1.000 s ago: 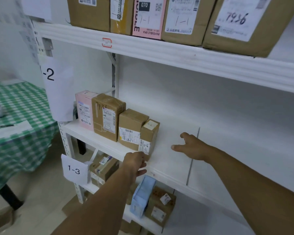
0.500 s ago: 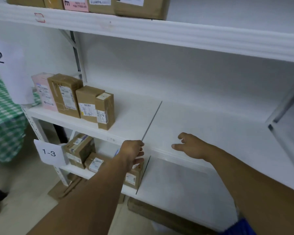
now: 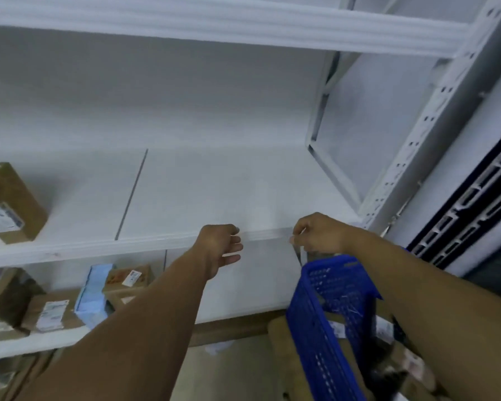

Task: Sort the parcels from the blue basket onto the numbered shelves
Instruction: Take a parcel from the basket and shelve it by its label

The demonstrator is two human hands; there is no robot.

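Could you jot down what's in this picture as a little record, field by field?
Left hand: empty, fingers loosely curled, before the middle shelf front edge
Right hand: fingers curled, above the blue basket; grip unclear
Basket contents: parcels, blurred
Middle shelf, far left: brown parcel
Lower shelf: light blue parcel, brown boxes

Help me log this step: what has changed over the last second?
The right hand left the middle shelf and drew back to its front edge, above the blue basket, fingers now curled; whether it grips anything is unclear. The head turned right, bringing the basket into view. The left hand stays by the shelf edge, holding nothing; the brown parcel at the shelf's left has not moved.
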